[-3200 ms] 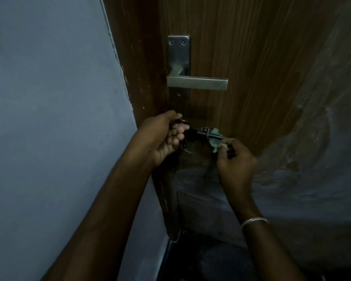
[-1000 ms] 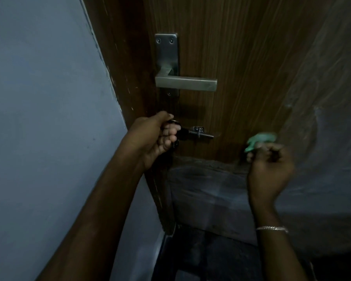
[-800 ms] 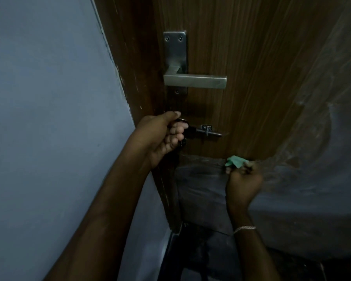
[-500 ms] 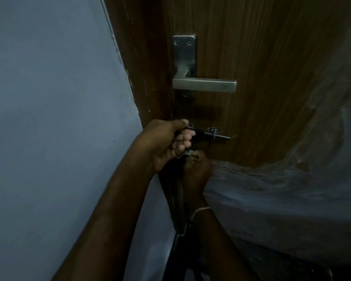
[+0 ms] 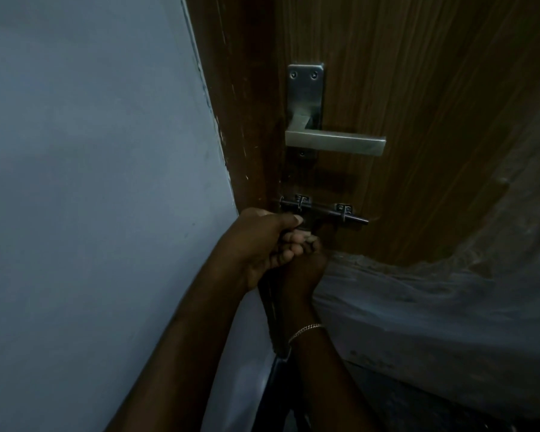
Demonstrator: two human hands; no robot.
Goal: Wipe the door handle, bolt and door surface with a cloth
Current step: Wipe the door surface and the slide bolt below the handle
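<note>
One wooden door [image 5: 434, 88], grey wall [image 5: 91, 182]

**Right hand tucks under the left**

The right hand [image 5: 306, 269] comes back from the open door face to the door's edge and now presses up beneath the left hand [image 5: 262, 244]. Its green cloth no longer shows. The left hand sits lower, uncovering the left bracket of the bolt [image 5: 323, 210].

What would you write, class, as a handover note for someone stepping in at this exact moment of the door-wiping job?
Left hand grips the bolt at its knob end.
Right hand is tucked under it, fingers hidden; cloth not in view.
Door handle sits above the bolt, no hand on it.
Wiped areas cannot be judged; plan for bolt, handle and door surface above the plastic film.
</note>
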